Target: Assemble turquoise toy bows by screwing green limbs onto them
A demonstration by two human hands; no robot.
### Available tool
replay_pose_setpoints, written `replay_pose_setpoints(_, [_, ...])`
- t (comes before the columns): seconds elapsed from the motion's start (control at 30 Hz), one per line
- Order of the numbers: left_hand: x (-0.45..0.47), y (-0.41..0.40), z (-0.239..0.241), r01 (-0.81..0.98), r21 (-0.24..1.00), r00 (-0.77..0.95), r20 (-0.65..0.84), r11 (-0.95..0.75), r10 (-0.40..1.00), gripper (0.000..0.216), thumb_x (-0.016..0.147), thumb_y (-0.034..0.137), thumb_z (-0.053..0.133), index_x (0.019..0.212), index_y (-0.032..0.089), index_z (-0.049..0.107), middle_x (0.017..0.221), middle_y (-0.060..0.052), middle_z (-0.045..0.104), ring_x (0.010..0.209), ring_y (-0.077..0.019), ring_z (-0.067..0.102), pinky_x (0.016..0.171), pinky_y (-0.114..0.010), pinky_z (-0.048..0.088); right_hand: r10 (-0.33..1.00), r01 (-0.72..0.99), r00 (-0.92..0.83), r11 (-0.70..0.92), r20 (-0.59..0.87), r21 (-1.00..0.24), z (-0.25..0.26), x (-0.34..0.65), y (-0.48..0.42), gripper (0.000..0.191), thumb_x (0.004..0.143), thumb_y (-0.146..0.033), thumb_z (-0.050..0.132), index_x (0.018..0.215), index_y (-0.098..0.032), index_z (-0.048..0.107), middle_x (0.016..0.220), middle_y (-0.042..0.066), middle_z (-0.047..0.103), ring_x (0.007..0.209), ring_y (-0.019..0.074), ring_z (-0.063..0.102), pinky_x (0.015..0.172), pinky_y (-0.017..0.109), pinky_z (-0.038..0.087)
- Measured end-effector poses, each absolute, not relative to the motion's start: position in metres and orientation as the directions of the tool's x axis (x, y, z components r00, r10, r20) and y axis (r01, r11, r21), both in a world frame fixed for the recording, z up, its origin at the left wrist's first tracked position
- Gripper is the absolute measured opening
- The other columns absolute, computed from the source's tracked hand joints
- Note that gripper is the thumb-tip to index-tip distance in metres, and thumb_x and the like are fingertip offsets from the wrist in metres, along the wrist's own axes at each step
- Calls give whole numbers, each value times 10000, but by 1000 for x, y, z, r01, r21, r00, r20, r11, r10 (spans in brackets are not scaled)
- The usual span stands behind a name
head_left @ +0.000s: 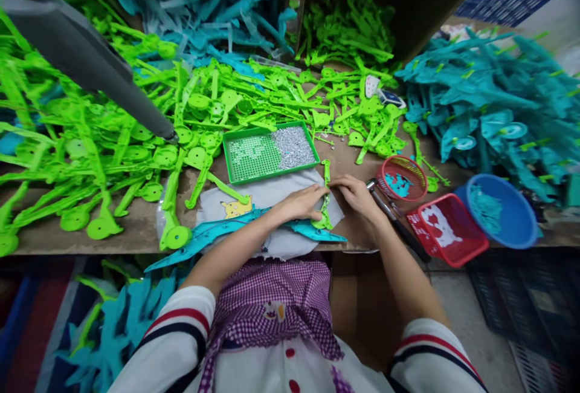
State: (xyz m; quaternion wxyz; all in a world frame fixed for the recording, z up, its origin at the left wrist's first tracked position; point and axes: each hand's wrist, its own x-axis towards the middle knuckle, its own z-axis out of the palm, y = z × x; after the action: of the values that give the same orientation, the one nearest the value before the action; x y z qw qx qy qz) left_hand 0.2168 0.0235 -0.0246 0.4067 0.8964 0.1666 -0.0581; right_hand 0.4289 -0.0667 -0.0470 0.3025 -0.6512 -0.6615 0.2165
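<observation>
My left hand [302, 202] and my right hand [357, 193] meet over a green plastic toy part [325, 196] that lies on a white cloth [276, 199] with a yellow cartoon print. Both hands press and pinch this green part with closed fingers. A long teal plastic piece [217, 233] lies across the cloth under my left forearm. Just behind the hands stands a green tray [270, 152] with small silver bits heaped in its right half.
Heaps of green plastic parts [104, 139] cover the left and back of the bench. Teal parts [493, 103] pile up at the right. A round red basket [402, 178], a square red basket [446, 228] and a blue bowl [498, 208] stand right of my hands. A grey pole [86, 57] slants in at upper left.
</observation>
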Motion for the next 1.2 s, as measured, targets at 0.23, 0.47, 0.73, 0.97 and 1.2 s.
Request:
replay_pose_setpoints(0.23, [216,23,-18,375,714,927,-279,-592,250,663,810,247,679,1424,189,434,1346,-130,528,1220,-304,560,1038,-411,477,979,727,103,48,178,-685,-54,423,-86,340,909,-142,459,1020,-258,759,1075,60,755,1035,229,690,952,438,541])
replay_pose_setpoints(0.47, [215,23,-23,331,735,942,-225,-592,248,650,809,204,679,1410,190,432,1378,-123,540,1268,-286,545,1073,-413,463,970,806,36,114,239,-581,-59,417,-95,367,976,-203,422,1162,-287,727,1173,76,733,1077,250,659,957,482,530])
replay_pose_setpoints(0.73, [215,23,-25,293,753,955,-194,-590,226,650,811,179,683,1410,138,433,1417,-155,534,1318,-288,522,1130,-409,426,994,940,-81,98,67,-328,-47,420,-84,383,967,-180,423,1215,-255,705,1097,115,715,961,282,601,821,448,489])
replay_pose_setpoints(0.97, [216,25,-24,314,744,949,-218,-590,230,676,802,214,689,1421,181,419,1423,-138,520,1320,-291,520,1119,-425,436,984,773,-177,121,-28,-623,-32,440,-54,341,949,-183,443,1053,-250,761,960,71,681,929,234,656,882,415,539])
replay_pose_setpoints(1.2, [216,23,-22,348,707,938,-256,-616,236,672,817,253,685,1428,183,413,1446,-143,498,1344,-315,502,1104,-445,449,992,775,-101,126,75,-620,-39,431,-72,373,941,-162,441,1143,-237,745,1041,91,734,986,251,683,903,444,555])
